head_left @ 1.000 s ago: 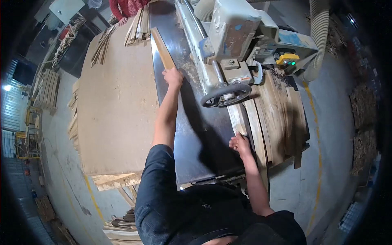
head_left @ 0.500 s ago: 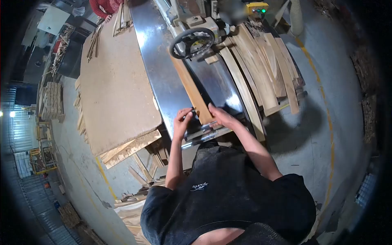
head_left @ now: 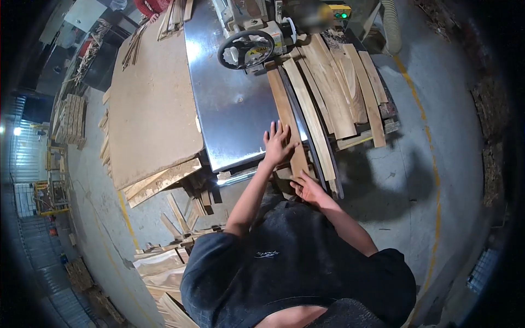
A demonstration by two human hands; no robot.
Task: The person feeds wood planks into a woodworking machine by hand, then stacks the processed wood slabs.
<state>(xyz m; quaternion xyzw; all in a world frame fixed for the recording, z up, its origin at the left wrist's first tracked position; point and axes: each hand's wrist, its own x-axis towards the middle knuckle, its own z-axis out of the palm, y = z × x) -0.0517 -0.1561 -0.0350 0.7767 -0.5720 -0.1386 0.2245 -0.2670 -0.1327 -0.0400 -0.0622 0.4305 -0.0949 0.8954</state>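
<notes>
A long narrow wooden board [head_left: 283, 104] lies lengthwise on the shiny metal machine table [head_left: 232, 120], close to the dark guide strip along its right side. My left hand [head_left: 277, 146] rests flat across the board, fingers spread and pointing forward. At the board's near end, my right hand [head_left: 308, 188] has its fingers curled round the edge, partly hidden beneath it. The far end reaches the machine head, which carries a black handwheel [head_left: 256, 53]. Any blade is hidden from view.
Several wooden strips [head_left: 328, 87] lie right of the guide. To the left stands a big brown panel [head_left: 153, 115] with thin offcuts at its far end, near another person's red sleeve [head_left: 150, 7]. A ribbed hose [head_left: 391, 27] hangs at the back right. Wood pieces [head_left: 164, 273] lie lower left.
The board has shifted right, from mid-table to beside the guide. My left hand has gone from its near end to flat on top; my right hand has come nearer my body.
</notes>
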